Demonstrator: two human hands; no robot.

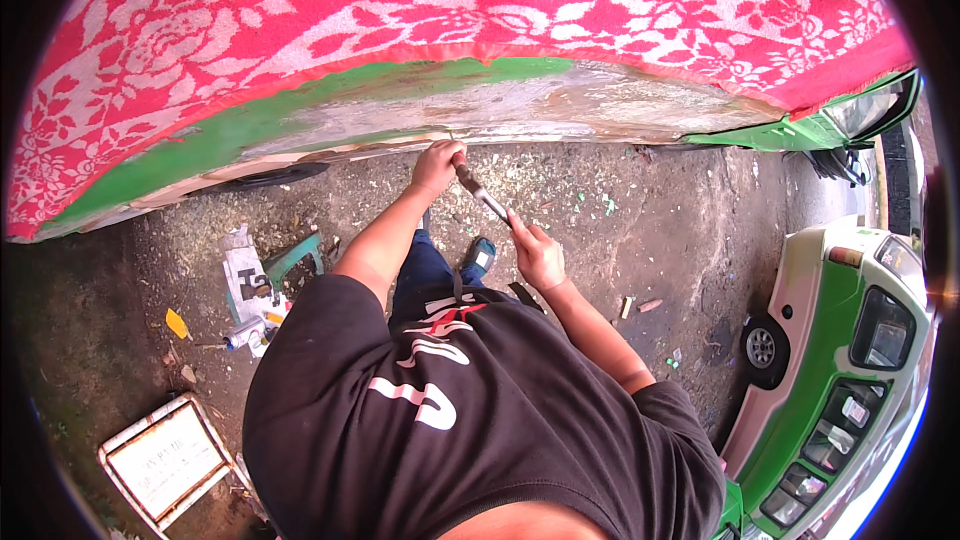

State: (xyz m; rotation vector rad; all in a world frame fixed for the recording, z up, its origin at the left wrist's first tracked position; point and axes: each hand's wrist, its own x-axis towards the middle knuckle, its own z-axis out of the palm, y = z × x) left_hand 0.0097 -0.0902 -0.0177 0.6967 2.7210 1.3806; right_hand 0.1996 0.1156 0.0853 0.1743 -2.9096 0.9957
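In my right hand (540, 258) is a hammer (487, 200) with a silver shaft and a brownish head; the fingers are wrapped round its dark grip. The head of the hammer is right beside my left hand (436, 168). That hand is closed at the lower edge of a vehicle's side panel (500, 105), and whatever its fingers hold is hidden. Green paint shows on the panel, with worn patches of bare brown and grey. A red-and-white floral cloth (480, 0) covers the vehicle above it.
Paint chips litter the rough ground (640, 210). Tools and a green bracket-like piece (292, 258) lie to my left, near a yellow scrap (177, 324). A framed white sign (165, 460) is at lower left. To the right stands a green-and-white van (835, 360).
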